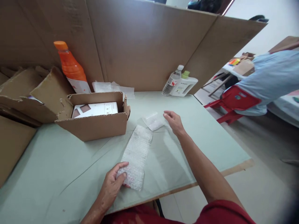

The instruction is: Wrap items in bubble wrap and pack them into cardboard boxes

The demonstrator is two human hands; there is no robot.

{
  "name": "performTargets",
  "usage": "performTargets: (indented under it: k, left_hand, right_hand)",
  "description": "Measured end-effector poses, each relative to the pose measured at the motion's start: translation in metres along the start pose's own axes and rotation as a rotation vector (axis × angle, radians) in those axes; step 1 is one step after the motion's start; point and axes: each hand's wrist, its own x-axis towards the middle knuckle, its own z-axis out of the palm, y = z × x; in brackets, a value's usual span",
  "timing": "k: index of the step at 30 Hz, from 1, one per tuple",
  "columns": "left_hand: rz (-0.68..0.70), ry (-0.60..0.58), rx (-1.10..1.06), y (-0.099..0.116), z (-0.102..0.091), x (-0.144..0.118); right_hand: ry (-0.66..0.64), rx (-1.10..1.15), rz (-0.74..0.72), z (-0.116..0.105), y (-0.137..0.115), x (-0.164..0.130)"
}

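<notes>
So far left there were flattened cardboard sheets (21, 93) and an orange bottle (71, 69) standing behind an open cardboard box (98, 123) with a white carton (95, 109) lying inside it. Just right of the box, a strip of bubble wrap (136, 157) lay flat on the green counter (70, 174), running away from the person. The left hand (112, 186) had its fingers pressed together on the near end of the strip, thumb on top, pinning it down rather than lifting it. At the far end a small white packet (153, 121) sat touching the wrap, and the right hand (174, 122) hovered just beside it, fingers loosely spread and pinching nothing.

My take on doing this bit well: keep the near end pinned so the wrap doesn't slide, and square the packet on the strip before picking anything up, since that stuff is slippery on cloth.

Further right, a clear bottle (172, 81) and a white jug (184, 86) stood by the cardboard wall (144, 46), and a person in a light blue shirt (268, 81) sat on a red chair (233, 101) well apart
</notes>
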Motion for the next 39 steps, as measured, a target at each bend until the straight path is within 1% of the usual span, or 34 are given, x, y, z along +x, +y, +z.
performTargets:
  k: [2, 5, 7, 9, 12, 16, 19, 21, 23, 24, 25, 27, 28, 29, 30, 31, 34, 36, 37, 39]
  left_hand:
    - [0.006, -0.003, -0.006, 0.000, -0.001, 0.000]
    - [0.001, -0.002, 0.005, 0.001, -0.001, 0.000]
    - [-0.009, -0.005, 0.012, 0.002, -0.001, 0.001]
    - [-0.030, -0.008, 0.008, 0.002, 0.000, 0.001]
    - [-0.071, -0.038, -0.004, 0.000, 0.009, 0.002]
    - [-0.083, -0.111, -0.035, -0.001, 0.031, 0.009]
    - [-0.064, -0.126, -0.031, 0.003, 0.045, 0.017]
    - [-0.051, -0.156, 0.006, 0.006, 0.045, 0.019]
    - [-0.014, -0.167, 0.135, 0.009, 0.036, 0.016]
    - [0.032, -0.133, 0.245, 0.010, 0.030, 0.012]
    - [0.101, -0.065, 0.368, 0.011, 0.022, 0.007]
    - [0.267, 0.117, 0.572, 0.015, 0.010, -0.005]
    - [0.331, 0.180, 0.610, 0.018, 0.007, -0.010]
    - [0.363, 0.204, 0.592, 0.022, 0.006, -0.014]
    - [0.360, 0.188, 0.521, 0.026, 0.008, -0.017]
    - [0.323, 0.144, 0.409, 0.031, 0.011, -0.019]
    - [0.123, -0.020, -0.037, 0.041, 0.029, -0.015]
    - [0.020, -0.082, -0.263, 0.041, 0.039, -0.010]
    - [-0.011, -0.092, -0.317, 0.040, 0.042, -0.007]
    - [-0.026, -0.090, -0.318, 0.034, 0.044, -0.005]
  right_hand:
    - [-0.116, -0.070, -0.105, -0.005, 0.001, -0.018]
    - [-0.352, -0.329, -0.307, -0.002, 0.004, -0.036]
    - [-0.397, -0.463, -0.329, 0.005, 0.007, -0.038]
    - [-0.371, -0.482, -0.280, 0.013, 0.011, -0.034]
    - [-0.344, -0.408, -0.233, 0.016, 0.013, -0.022]
    - [-0.362, -0.313, -0.190, 0.007, 0.005, -0.007]
    - [-0.320, -0.262, -0.171, -0.002, -0.005, -0.002]
    - [-0.281, -0.242, -0.173, -0.007, -0.014, -0.003]
    - [-0.237, -0.221, -0.185, -0.013, -0.026, -0.009]
    - [-0.212, -0.209, -0.203, -0.017, -0.033, -0.015]
    - [-0.189, -0.198, -0.229, -0.021, -0.041, -0.022]
    - [-0.167, -0.179, -0.297, -0.030, -0.058, -0.041]
    - [-0.176, -0.173, -0.332, -0.034, -0.066, -0.053]
    - [-0.198, -0.164, -0.366, -0.037, -0.074, -0.066]
    - [-0.232, -0.151, -0.400, -0.038, -0.081, -0.080]
    - [-0.272, -0.133, -0.434, -0.038, -0.088, -0.094]
    - [-0.430, -0.072, -0.548, -0.030, -0.099, -0.135]
    - [-0.537, -0.039, -0.595, -0.022, -0.101, -0.158]
    - [-0.581, -0.020, -0.597, -0.018, -0.101, -0.167]
    - [-0.655, 0.034, -0.549, -0.012, -0.100, -0.181]
